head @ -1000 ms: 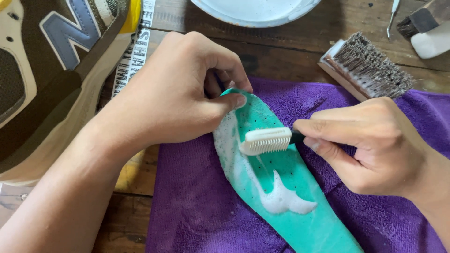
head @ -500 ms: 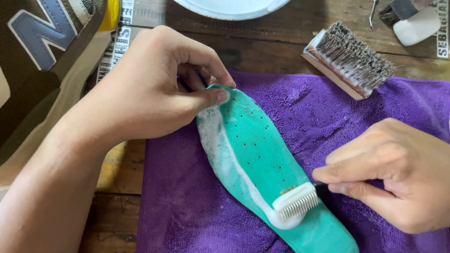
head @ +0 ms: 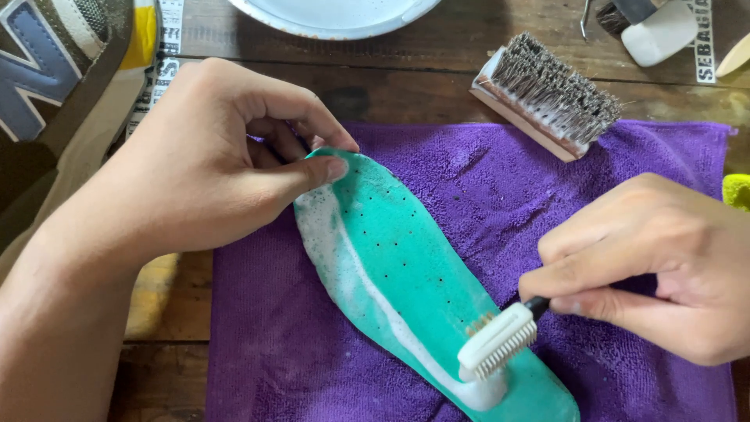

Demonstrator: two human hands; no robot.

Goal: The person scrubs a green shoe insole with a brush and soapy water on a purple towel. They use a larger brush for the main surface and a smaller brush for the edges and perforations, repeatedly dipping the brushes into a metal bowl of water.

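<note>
A teal shoe insole (head: 406,266) with small holes lies on a purple towel (head: 484,180), a streak of white foam running along its left side. My left hand (head: 211,164) pinches the insole's upper end between thumb and fingers. My right hand (head: 656,266) grips a small white brush (head: 498,340) with a dark handle, its bristles pressed on the lower part of the insole in the foam.
A wooden scrubbing brush (head: 547,94) with grey bristles rests on the towel's top edge. A white bowl (head: 336,14) stands at the top. A sneaker (head: 55,86) sits at the upper left. Small tools (head: 648,27) lie at the upper right on the wooden table (head: 406,74).
My right hand has drawn the small brush from the middle of the insole down to its lower end, spreading the foam blob into a long streak. My left hand keeps its hold.
</note>
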